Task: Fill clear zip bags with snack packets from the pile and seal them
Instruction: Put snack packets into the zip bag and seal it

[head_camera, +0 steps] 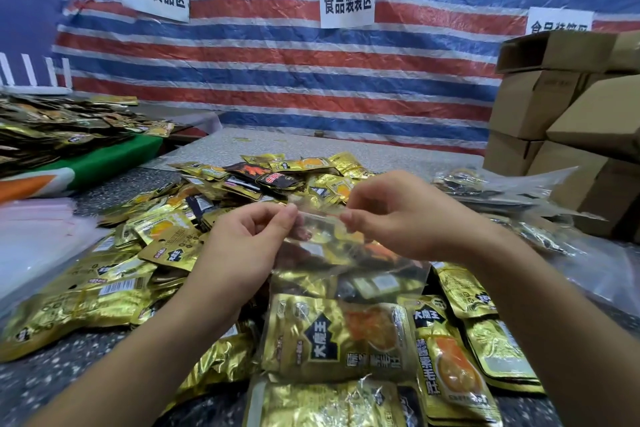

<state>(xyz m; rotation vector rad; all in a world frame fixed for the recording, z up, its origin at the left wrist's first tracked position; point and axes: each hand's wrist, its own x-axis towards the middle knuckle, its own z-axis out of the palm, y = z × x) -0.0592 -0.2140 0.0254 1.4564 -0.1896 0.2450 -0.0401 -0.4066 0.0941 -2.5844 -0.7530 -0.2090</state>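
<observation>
Our left hand (252, 243) pinched the top edge of a clear zip bag (349, 253) between thumb and forefinger, the other fingers curled loosely. Our right hand (391, 215) pinched the same edge a little further along, also with thumb and forefinger. We held the bag up in front of us, above the pile of snack packets (221, 204), and its lower part hung down toward the packets that lay nearest to us. Through the plastic we saw gold and dark packets, but we could not tell for sure which ones were inside the bag and which only lay behind it. We judged that the two pinches sat close together on the zip strip because we were pressing it closed or pulling it open; which of the two, the view did not show.

The pile lay spread on the speckled table (45, 388), within easy reach of both hands, which we think was the reason for its place. A stack of empty clear bags (38, 236) waited at our left, near the pile. At our right lay some bags (485, 187) that already seemed filled, beside the cardboard boxes (540, 104).

As for counts: two hands, one bag in hand. The packets were too many to count, mostly gold, with at least one black and red packet (263, 175) near the far side. Three paper signs (348, 0) hung on the striped tarp (277, 62), the third partly hidden.
</observation>
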